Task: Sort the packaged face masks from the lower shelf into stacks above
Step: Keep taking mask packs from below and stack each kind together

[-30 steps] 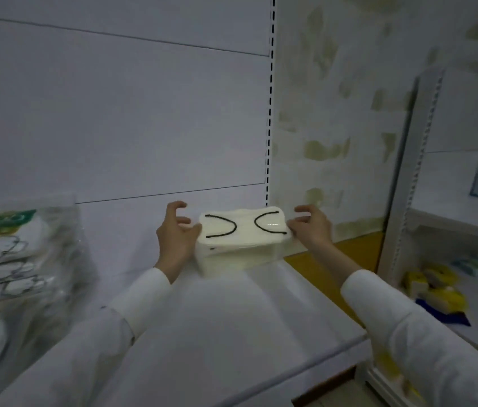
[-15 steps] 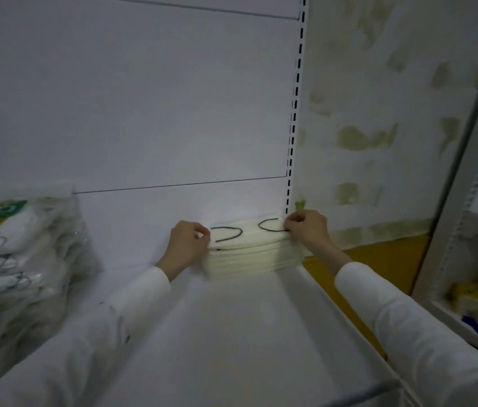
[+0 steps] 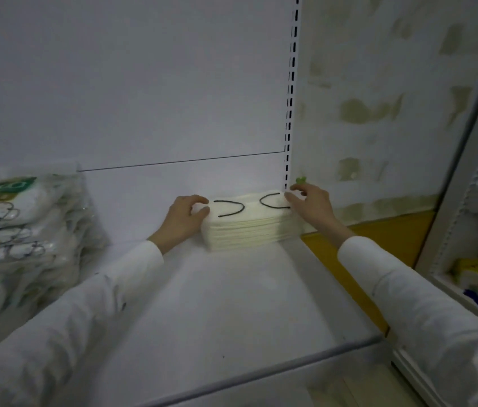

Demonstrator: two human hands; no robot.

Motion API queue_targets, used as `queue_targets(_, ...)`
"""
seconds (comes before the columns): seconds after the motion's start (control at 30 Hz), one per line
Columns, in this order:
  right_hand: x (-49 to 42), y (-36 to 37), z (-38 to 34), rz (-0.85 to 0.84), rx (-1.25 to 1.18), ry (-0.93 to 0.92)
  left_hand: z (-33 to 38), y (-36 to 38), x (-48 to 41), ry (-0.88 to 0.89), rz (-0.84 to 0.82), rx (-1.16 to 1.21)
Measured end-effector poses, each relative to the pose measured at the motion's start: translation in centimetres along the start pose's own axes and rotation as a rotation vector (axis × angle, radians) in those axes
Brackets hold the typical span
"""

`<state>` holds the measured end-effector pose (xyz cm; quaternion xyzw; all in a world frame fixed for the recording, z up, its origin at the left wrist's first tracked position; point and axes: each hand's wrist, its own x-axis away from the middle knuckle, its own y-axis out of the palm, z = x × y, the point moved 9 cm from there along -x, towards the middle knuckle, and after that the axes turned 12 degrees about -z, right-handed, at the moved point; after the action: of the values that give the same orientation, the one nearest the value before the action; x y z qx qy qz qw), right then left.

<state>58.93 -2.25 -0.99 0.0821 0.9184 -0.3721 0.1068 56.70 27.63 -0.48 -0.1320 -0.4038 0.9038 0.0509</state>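
your left hand (image 3: pixel 183 218) and right hand (image 3: pixel 309 205) each seem to pinch an end of the white plastic-wrapped mask pack with black loops (image 3: pixel 246 227). it lies flat on the white metal shelf (image 3: pixel 232 304), tucked into the back-right corner, likely for squaring.

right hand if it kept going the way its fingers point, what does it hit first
The mask stack itself: the right hand pinches its right end, fingers aimed left. Past it, probably the back panel, though depth is unclear.
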Motion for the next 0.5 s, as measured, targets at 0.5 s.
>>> queue_targets(0.5, 13.2, -1.1, -7.2, -0.162, 0.253, -0.449, 4.3, -1.7, 16.7, 0.003, 0.082, -0.414)
